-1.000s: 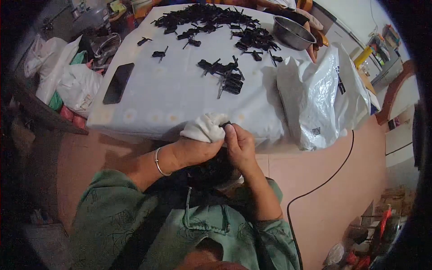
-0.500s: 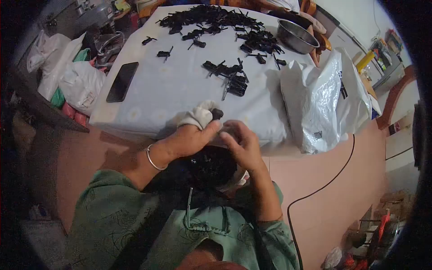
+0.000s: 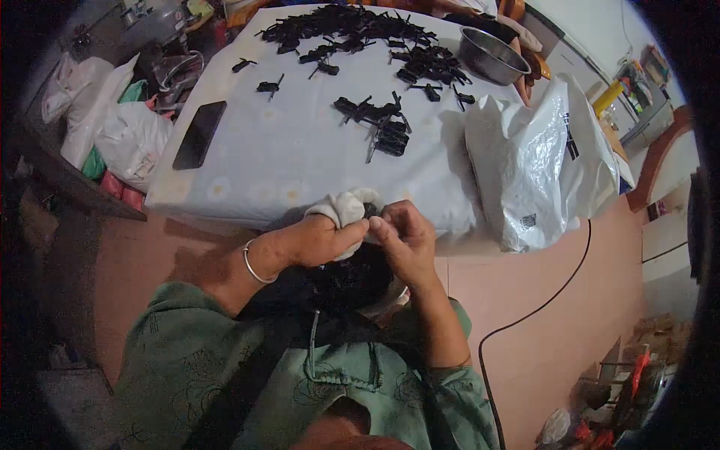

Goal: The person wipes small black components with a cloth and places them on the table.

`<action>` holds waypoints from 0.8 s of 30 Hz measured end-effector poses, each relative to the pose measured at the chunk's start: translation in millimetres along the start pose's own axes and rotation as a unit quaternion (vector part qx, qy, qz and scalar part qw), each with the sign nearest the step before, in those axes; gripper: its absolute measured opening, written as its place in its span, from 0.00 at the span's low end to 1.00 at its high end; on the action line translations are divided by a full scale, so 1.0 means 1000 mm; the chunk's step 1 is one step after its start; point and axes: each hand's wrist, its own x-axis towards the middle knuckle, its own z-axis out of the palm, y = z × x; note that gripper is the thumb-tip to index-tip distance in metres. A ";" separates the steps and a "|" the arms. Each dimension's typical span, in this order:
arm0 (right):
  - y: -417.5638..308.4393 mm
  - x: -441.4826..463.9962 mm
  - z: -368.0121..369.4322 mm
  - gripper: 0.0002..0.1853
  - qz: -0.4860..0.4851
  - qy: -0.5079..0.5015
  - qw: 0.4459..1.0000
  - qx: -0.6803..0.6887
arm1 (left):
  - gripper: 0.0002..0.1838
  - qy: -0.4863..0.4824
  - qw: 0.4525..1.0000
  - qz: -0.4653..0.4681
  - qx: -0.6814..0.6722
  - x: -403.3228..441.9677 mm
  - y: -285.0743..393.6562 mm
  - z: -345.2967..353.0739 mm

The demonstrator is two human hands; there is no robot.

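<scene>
Near the table's front edge, my left hand (image 3: 322, 240) is closed round a small black part (image 3: 369, 210). White cloth (image 3: 345, 206) covers its fingers; whether this is a glove or a loose rag I cannot tell. My right hand (image 3: 409, 244) meets it from the right, with thumb and forefinger pinched at the part's near end. The fingers hide most of the part. Below both hands, a container over my lap holds dark pieces (image 3: 349, 281). Ahead on the table lies a small cluster of black plastic parts (image 3: 382, 127) with thin stems.
A large heap of similar black parts (image 3: 352, 26) covers the table's far side. A metal bowl (image 3: 495, 56) stands at the back right, beside another person's arm. White plastic bags (image 3: 517, 172) sit at the right edge. A phone (image 3: 199, 135) lies on the left of the white tablecloth (image 3: 277, 150).
My right hand has moved in against the left, and its fingers have closed at the black part. The left hand has dropped slightly, with the part turned and more hidden.
</scene>
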 end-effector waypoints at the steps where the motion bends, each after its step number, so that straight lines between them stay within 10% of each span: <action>1: 0.000 0.000 0.000 0.08 -0.001 -0.009 1.000 -0.009 | 0.14 0.013 1.000 0.017 0.019 0.002 -0.004 0.001; 16: 0.015 -0.006 0.016 0.14 -0.007 -0.032 0.999 -0.002 | 0.08 0.081 0.847 0.297 0.434 0.001 -0.028 0.014; 24: -0.004 0.005 -0.023 0.16 0.081 -0.149 0.985 -0.019 | 0.10 -0.008 0.914 0.160 0.372 0.003 0.012 -0.005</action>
